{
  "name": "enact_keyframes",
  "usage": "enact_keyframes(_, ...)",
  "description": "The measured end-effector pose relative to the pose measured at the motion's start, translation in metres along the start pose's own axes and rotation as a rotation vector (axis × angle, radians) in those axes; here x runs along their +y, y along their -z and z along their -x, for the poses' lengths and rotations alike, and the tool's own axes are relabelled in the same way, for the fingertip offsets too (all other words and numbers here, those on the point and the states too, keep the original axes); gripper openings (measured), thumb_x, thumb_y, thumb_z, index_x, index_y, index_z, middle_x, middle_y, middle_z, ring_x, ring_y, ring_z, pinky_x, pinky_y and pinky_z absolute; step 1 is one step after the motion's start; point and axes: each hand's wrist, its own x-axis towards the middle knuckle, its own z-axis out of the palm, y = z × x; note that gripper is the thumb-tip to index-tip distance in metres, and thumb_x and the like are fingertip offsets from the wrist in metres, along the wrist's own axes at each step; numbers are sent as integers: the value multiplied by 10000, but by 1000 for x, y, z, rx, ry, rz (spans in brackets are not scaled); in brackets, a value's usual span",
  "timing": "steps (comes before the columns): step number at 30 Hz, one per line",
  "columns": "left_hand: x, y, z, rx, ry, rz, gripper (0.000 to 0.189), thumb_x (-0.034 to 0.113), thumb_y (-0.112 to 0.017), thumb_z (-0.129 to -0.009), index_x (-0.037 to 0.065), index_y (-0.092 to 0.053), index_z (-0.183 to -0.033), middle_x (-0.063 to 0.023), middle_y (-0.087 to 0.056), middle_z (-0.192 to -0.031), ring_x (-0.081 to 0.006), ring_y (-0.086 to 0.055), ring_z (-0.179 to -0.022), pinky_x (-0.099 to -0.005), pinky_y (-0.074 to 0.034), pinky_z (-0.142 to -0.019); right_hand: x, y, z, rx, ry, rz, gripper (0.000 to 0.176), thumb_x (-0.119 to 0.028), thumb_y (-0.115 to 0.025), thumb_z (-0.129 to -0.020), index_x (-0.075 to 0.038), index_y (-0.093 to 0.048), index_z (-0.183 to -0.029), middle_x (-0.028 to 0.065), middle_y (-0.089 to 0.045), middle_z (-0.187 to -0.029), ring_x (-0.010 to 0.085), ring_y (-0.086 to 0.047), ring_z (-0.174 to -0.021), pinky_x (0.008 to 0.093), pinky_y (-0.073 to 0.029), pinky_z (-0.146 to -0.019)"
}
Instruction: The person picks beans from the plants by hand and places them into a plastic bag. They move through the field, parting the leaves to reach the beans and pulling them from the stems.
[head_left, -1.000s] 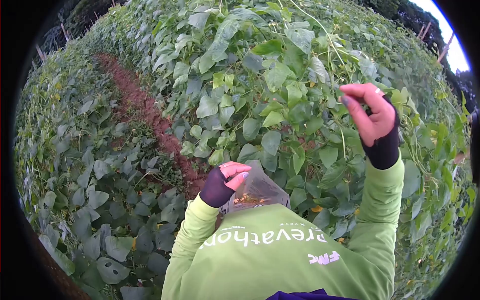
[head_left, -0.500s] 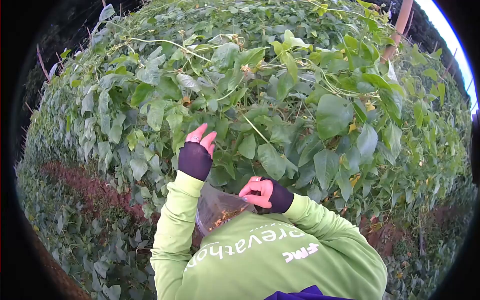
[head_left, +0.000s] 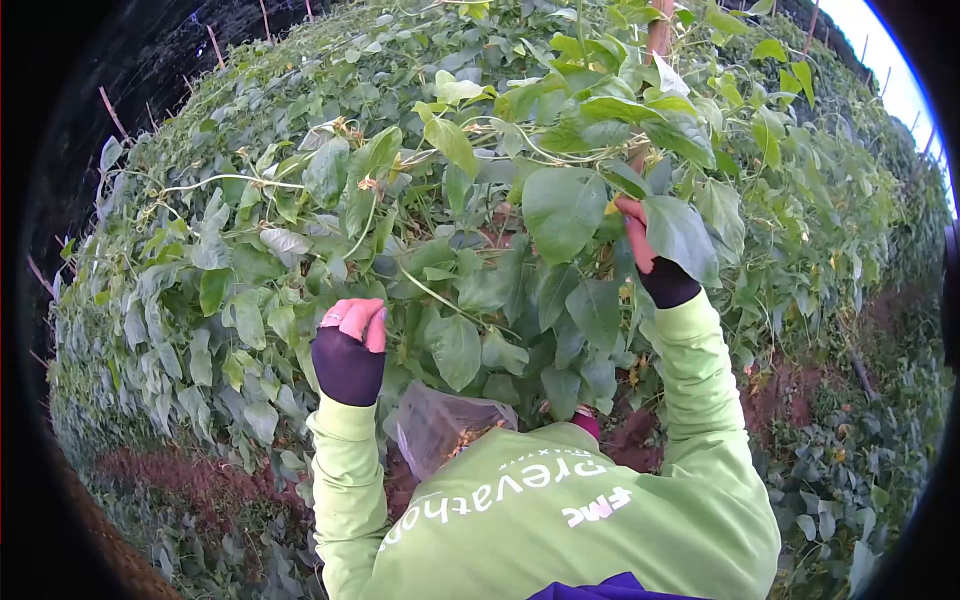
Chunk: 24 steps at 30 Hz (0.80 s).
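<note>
My right hand, in a dark fingerless glove, reaches into the vines between two broad leaves. Its fingers close at a small yellow flower; one leaf partly covers the hand. Lower on the left, my left hand is held in front of the foliage with its fingers curled in. The palm is turned away, so anything inside is hidden. Against my chest a clear plastic bag hangs open, with small yellow-brown bits inside.
Dense climbing bean-like vines fill the space ahead. A wooden stake rises behind the right hand, and thin poles stand at the far left. Reddish soil shows under the plants.
My right hand has left the bag's mouth and gone up and right into the leaves. My left hand's fingers have curled in. The view has shifted to the right.
</note>
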Motion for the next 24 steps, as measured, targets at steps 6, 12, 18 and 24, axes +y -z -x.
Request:
enact_keyframes(6, 40, -1, 25, -91, 17, 310, 126, -8, -685, -777, 18, -669, -900, -130, -662, -840, -284, -637, -762, -355, -500, -689, 119, -129, -46, -186, 73, -111, 222, -107, -579, -922, -79, -643, -1134, 16, -634, -862, 152, -591, -712, 293, -488, -656)
enact_keyframes(12, 19, 34, 102, -119, 301, 300, 109, 92, -688, -806, 42, -682, -902, -135, -666, -842, -307, -642, -788, -370, -517, -710, 133, -155, -65, -351, 56, -204, 212, -107, -583, -924, -75, -643, -1124, 15, -636, -865, 136, -588, -704, 281, -486, -643)
enact_keyframes(18, 8, 80, 198, 30, 649, 268, 130, 89, -673, -830, 39, -699, -948, -113, -661, -843, -262, -636, -788, -341, -501, -698, 151, -151, -76, -452, -21, -237, 201, -108, -586, -926, -71, -644, -1115, 13, -638, -869, 120, -584, -697, 268, -483, -630)
enact_keyframes(24, 15, 114, 263, 125, 905, 131, 137, 111, -672, -834, 32, -706, -942, -117, -667, -831, -242, -629, -754, -328, -496, -688, 167, -142, -81, -498, -105, -264, 191, -109, -589, -927, -67, -645, -1105, 12, -640, -872, 104, -580, -689, 255, -480, -617)
